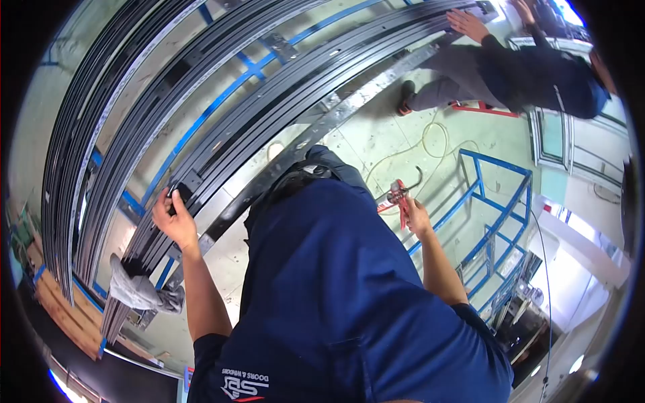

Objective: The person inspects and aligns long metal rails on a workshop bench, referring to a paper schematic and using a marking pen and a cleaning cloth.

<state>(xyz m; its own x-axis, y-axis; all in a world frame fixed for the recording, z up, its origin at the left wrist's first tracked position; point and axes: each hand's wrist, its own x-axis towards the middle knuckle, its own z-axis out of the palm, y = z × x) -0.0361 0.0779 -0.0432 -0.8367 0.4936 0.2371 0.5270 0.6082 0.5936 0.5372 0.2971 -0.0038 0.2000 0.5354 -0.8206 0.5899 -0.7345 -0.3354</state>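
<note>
My left hand (pixel 173 220) is at the long black frame profiles (pixel 228 138), its thumb and fingertips closed on a small black block (pixel 181 193) at the profile's edge. Part of the block is hidden by the fingers. In my right hand (pixel 416 216) is a red caulking gun (pixel 400 196), gripped by its handle and held out to the right of my body above the floor. The gun's curved rod end points away from me.
More black profiles (pixel 127 74) rest across a blue metal rack (pixel 252 67). A grey cloth (pixel 138 289) hangs over the near profile ends. A blue frame stand (pixel 497 195) is at right. Another person's hand (pixel 467 25) touches the profiles' far end. A thin hose (pixel 424 141) lies on the floor.
</note>
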